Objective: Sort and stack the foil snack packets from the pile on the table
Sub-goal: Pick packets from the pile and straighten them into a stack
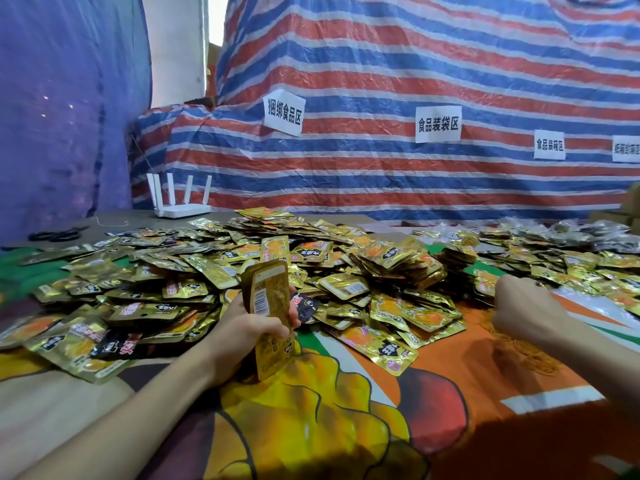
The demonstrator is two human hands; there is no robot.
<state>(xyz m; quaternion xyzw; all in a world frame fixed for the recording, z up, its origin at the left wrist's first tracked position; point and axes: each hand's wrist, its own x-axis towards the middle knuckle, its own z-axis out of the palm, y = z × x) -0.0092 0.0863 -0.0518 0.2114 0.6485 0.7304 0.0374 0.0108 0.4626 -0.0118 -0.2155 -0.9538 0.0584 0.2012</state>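
Observation:
A big pile of gold foil snack packets [214,271] covers the table from left to right, with a few black packets [304,304] mixed in. My left hand [242,327] grips an upright stack of gold packets [268,306], barcode side facing me, just in front of the pile. My right hand [523,306] hovers at the pile's right edge with its fingers curled toward the packets; the fingertips are turned away, so I cannot tell whether they hold anything.
A printed orange and yellow cloth [346,410] covers the table in front of me. A white router [180,202] and black scissors [55,234] lie at the far left. Clear bags [588,230] lie at the far right. A striped tarp wall [415,81] with paper labels stands behind.

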